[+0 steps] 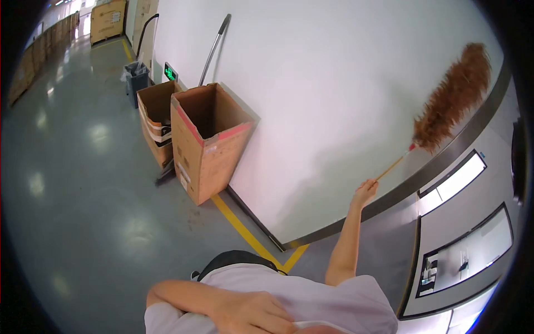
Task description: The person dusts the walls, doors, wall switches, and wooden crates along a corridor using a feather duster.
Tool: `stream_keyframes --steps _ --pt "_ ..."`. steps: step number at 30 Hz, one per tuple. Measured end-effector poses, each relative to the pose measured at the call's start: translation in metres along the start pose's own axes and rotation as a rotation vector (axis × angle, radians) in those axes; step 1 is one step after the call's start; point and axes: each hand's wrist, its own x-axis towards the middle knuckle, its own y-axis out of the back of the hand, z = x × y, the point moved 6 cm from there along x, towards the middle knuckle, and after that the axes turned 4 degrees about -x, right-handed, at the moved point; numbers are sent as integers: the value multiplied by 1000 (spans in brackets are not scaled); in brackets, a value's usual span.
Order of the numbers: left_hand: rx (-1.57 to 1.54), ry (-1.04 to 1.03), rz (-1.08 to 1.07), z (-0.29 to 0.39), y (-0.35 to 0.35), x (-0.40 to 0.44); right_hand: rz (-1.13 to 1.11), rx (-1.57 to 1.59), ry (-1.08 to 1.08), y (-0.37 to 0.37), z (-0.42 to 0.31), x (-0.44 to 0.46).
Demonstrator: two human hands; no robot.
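Gripping a feather duster [456, 92] by its thin cane [393, 166], right hand [365, 192] could slip under the bulky head's pull; left hand [253, 313], hold unclear

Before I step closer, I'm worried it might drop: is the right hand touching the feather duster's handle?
Touching: the head view shows the right hand closed around the handle.

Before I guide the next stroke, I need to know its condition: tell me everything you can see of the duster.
The duster has a long, bushy, reddish-brown head that looks like feathers, a red collar and a thin, tan, wood-like handle. The right hand grips the handle's lower part. It slants up and right in view, before the white wall; whether the head touches the wall is unclear.
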Motion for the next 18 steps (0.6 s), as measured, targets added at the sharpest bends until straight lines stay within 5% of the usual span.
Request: stream_keyframes --steps 6,13,18 --pt "-52 35 20 -5 4 2 -149 -433 360 -47 18 -32" --pt "-278 116 132 -15 4 9 -453 -783 327 -74 70 -65" --pt "-230 442 15 -43 17 7 -570 -941 375 -71 78 -77"
